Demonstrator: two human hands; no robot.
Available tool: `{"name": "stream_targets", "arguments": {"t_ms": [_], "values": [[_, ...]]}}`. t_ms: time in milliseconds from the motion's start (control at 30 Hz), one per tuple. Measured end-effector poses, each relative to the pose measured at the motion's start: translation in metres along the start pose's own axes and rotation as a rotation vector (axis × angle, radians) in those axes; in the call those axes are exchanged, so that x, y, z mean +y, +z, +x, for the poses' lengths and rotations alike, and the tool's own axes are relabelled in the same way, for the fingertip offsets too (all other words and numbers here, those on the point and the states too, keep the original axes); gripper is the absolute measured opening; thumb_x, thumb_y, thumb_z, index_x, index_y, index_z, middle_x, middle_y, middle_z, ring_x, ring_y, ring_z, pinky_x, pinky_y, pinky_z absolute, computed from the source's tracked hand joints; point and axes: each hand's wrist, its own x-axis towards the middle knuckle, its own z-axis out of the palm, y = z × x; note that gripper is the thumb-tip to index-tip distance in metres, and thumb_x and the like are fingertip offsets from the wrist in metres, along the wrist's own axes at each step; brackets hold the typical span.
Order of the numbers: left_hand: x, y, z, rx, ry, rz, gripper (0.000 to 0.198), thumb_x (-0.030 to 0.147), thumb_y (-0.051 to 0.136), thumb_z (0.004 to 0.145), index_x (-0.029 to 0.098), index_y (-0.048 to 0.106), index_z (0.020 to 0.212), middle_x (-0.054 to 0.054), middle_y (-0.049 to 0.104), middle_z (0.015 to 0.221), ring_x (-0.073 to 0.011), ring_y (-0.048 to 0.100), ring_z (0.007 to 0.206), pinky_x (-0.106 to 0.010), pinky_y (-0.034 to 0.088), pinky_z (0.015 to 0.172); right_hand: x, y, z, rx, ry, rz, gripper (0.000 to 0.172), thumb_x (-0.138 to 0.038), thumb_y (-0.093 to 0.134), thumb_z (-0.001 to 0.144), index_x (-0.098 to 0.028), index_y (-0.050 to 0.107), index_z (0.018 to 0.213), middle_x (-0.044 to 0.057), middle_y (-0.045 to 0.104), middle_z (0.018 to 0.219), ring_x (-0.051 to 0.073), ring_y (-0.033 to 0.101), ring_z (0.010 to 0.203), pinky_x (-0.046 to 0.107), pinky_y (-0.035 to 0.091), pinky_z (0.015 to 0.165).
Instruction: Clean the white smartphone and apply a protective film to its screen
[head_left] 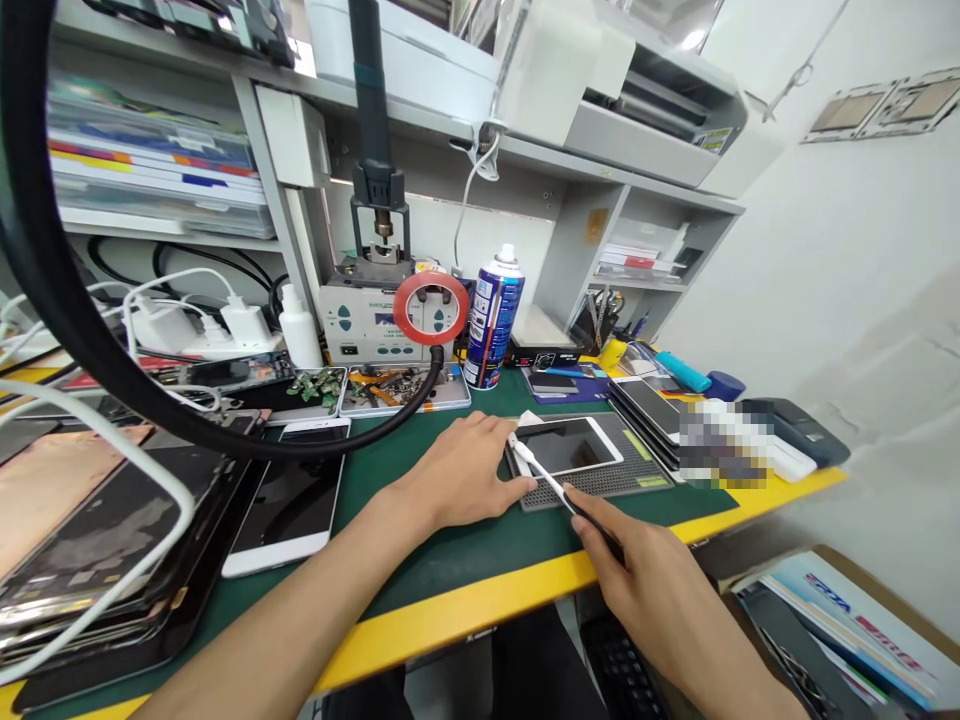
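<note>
A white-framed phone (566, 447) with a dark screen lies on a grey perforated pad (637, 480) on the green mat. My left hand (469, 465) holds the phone's left end, thumb at its near side and fingers at its far side; the fingertips are partly hidden. A small white piece (529, 418), perhaps tissue, shows by those fingers. My right hand (637, 555) grips a toothbrush (551, 483) with a white neck and dark handle. Its head reaches the phone's left end, close to my left fingers.
Another white phone (292, 500) and stacked screens (97, 540) lie left. Behind stand a spray can (495, 318), a parts tray (405, 390) and a soldering-type station (367, 325). A black cable with a red-ringed magnifier (431, 308) arches over the left side. Dark panels (651, 410) lie right.
</note>
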Motion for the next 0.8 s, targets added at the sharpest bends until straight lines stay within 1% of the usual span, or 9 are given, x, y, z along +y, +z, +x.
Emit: {"name": "stream_targets", "arguments": {"t_ms": [67, 200, 267, 367, 433, 500, 633, 700, 800], "values": [[0.000, 0.001, 0.000, 0.000, 0.002, 0.001, 0.069, 0.056, 0.057, 0.087, 0.017, 0.047, 0.143, -0.010, 0.060, 0.134, -0.0307, 0.052, 0.123, -0.043, 0.042, 0.104, 0.001, -0.001, -0.007, 0.029, -0.014, -0.021, 0.044, -0.039, 0.037, 0.099, -0.025, 0.062, 0.132, 0.005, 0.074, 0.116, 0.025, 0.074, 0.097, 0.033, 0.059, 0.077], [-0.001, 0.002, -0.002, 0.002, 0.013, 0.007, 0.066, 0.056, 0.055, 0.088, 0.018, 0.047, 0.142, -0.011, 0.060, 0.134, -0.0310, 0.053, 0.122, -0.044, 0.042, 0.103, 0.003, -0.004, -0.019, 0.063, -0.015, -0.031, 0.042, -0.042, 0.038, 0.099, -0.026, 0.063, 0.129, 0.003, 0.077, 0.102, 0.021, 0.075, 0.080, 0.029, 0.060, 0.069], [-0.001, 0.002, -0.002, 0.004, 0.016, 0.011, 0.066, 0.055, 0.055, 0.089, 0.019, 0.047, 0.143, -0.010, 0.060, 0.134, -0.0310, 0.053, 0.122, -0.044, 0.042, 0.103, 0.004, -0.004, -0.021, 0.065, -0.021, -0.025, 0.041, -0.041, 0.039, 0.099, -0.026, 0.064, 0.128, 0.003, 0.078, 0.100, 0.020, 0.075, 0.078, 0.027, 0.060, 0.066], [-0.001, 0.003, -0.002, 0.007, 0.016, 0.018, 0.066, 0.056, 0.054, 0.089, 0.018, 0.047, 0.142, -0.011, 0.059, 0.135, -0.0310, 0.052, 0.123, -0.044, 0.041, 0.104, 0.003, -0.004, -0.018, 0.066, -0.027, -0.026, 0.040, -0.039, 0.040, 0.098, -0.026, 0.064, 0.128, 0.003, 0.077, 0.105, 0.021, 0.075, 0.085, 0.028, 0.060, 0.070], [-0.001, 0.003, -0.002, 0.006, 0.013, 0.019, 0.066, 0.057, 0.055, 0.089, 0.018, 0.047, 0.142, -0.011, 0.059, 0.136, -0.0308, 0.051, 0.124, -0.043, 0.041, 0.105, 0.001, -0.004, -0.012, 0.050, -0.029, -0.025, 0.041, -0.037, 0.039, 0.099, -0.026, 0.064, 0.129, 0.004, 0.076, 0.111, 0.023, 0.075, 0.092, 0.030, 0.060, 0.074], [0.000, 0.003, -0.002, -0.001, 0.007, 0.018, 0.068, 0.057, 0.055, 0.088, 0.018, 0.047, 0.143, -0.010, 0.058, 0.136, -0.0306, 0.051, 0.124, -0.043, 0.041, 0.105, 0.000, -0.003, -0.004, 0.025, -0.027, -0.019, 0.041, -0.035, 0.038, 0.099, -0.025, 0.063, 0.130, 0.005, 0.075, 0.113, 0.025, 0.074, 0.096, 0.031, 0.059, 0.074], [0.001, 0.001, -0.002, -0.010, 0.002, 0.024, 0.070, 0.056, 0.055, 0.088, 0.017, 0.045, 0.145, -0.010, 0.057, 0.138, -0.0300, 0.050, 0.125, -0.043, 0.040, 0.106, -0.003, 0.001, 0.011, -0.013, -0.008, -0.031, 0.041, -0.032, 0.038, 0.099, -0.025, 0.063, 0.131, 0.006, 0.075, 0.111, 0.030, 0.073, 0.096, 0.037, 0.058, 0.073], [0.001, 0.000, -0.001, -0.011, -0.003, 0.025, 0.070, 0.056, 0.055, 0.088, 0.015, 0.045, 0.144, -0.010, 0.057, 0.138, -0.0297, 0.050, 0.126, -0.042, 0.040, 0.107, -0.004, 0.004, 0.016, -0.012, 0.003, -0.040, 0.041, -0.032, 0.038, 0.099, -0.025, 0.062, 0.131, 0.006, 0.075, 0.111, 0.032, 0.073, 0.095, 0.041, 0.057, 0.074], [0.001, 0.000, 0.000, -0.016, -0.013, 0.027, 0.072, 0.057, 0.055, 0.088, 0.013, 0.045, 0.144, -0.011, 0.057, 0.139, -0.0297, 0.049, 0.127, -0.042, 0.039, 0.107, -0.004, 0.007, 0.018, 0.000, 0.008, -0.029, 0.040, -0.031, 0.037, 0.099, -0.024, 0.062, 0.131, 0.007, 0.075, 0.111, 0.033, 0.072, 0.097, 0.042, 0.057, 0.077]]}}
